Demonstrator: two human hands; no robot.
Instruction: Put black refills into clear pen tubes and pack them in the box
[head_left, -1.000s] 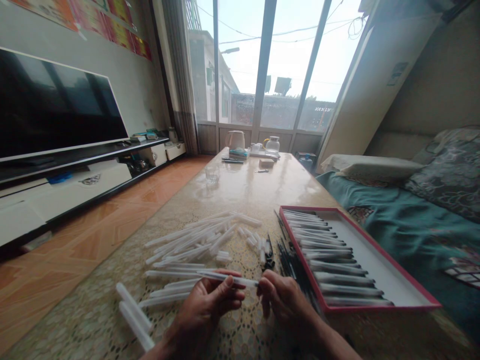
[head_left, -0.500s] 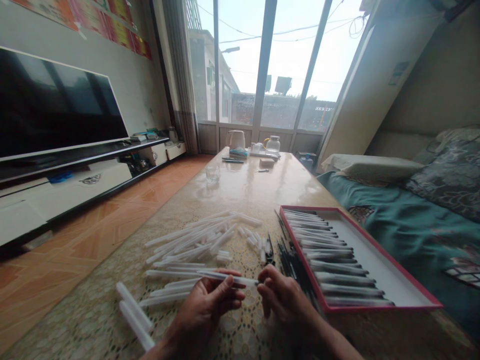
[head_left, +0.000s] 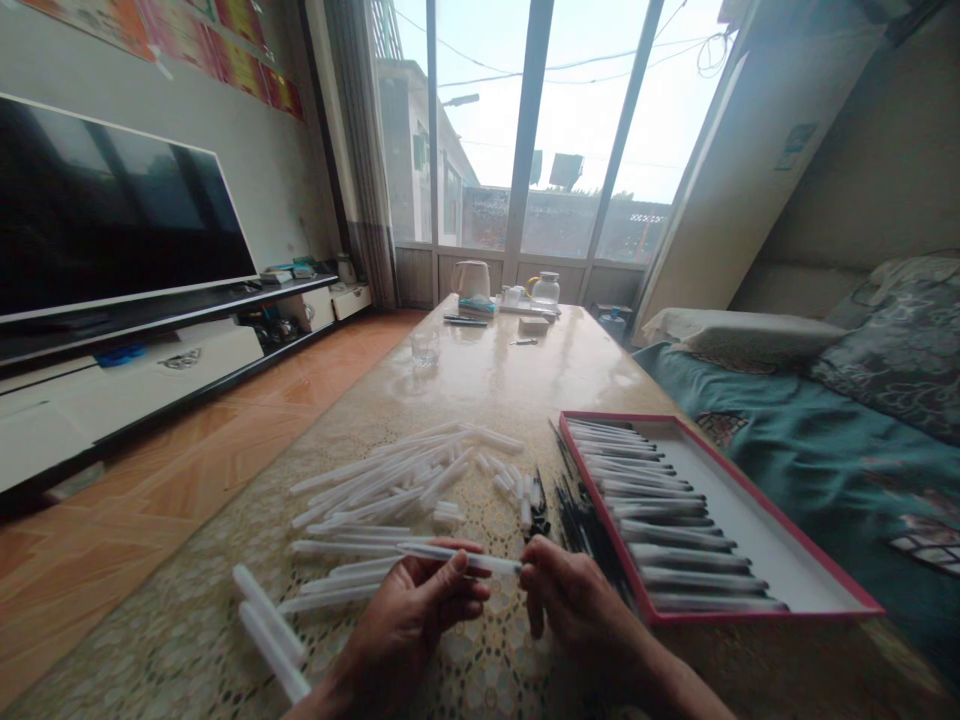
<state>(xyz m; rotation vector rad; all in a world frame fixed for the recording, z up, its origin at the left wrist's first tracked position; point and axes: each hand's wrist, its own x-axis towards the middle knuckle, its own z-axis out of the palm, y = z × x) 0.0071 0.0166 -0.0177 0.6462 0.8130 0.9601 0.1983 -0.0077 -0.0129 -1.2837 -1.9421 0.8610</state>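
My left hand [head_left: 431, 600] is closed around a white translucent pen [head_left: 491, 564], which lies nearly level and points right. At the pen's right end, the fingers of my right hand [head_left: 559, 585] are pinched together; they cover the tip. Just beyond my left hand spreads a loose pile of white pen barrels [head_left: 360, 490]. Small white pen caps [head_left: 506, 478] lie past the pen, with small black parts [head_left: 538, 515] beside them. Thin dark refills [head_left: 577, 515] are bunched near my right hand, along a pink-rimmed tray [head_left: 765, 617] holding a row of pens [head_left: 675, 530].
Two white tubes [head_left: 270, 625] lie at the near left of the patterned table [head_left: 480, 385]. A clear glass [head_left: 425, 348] stands farther off, with a jug [head_left: 472, 280] and a glass pot [head_left: 546, 288] at the far end. A sofa [head_left: 750, 410] runs along the right.
My right hand has shifted slightly right and the pen's right end has moved a little with it. My left hand stays almost in place. The things on the table have not moved.
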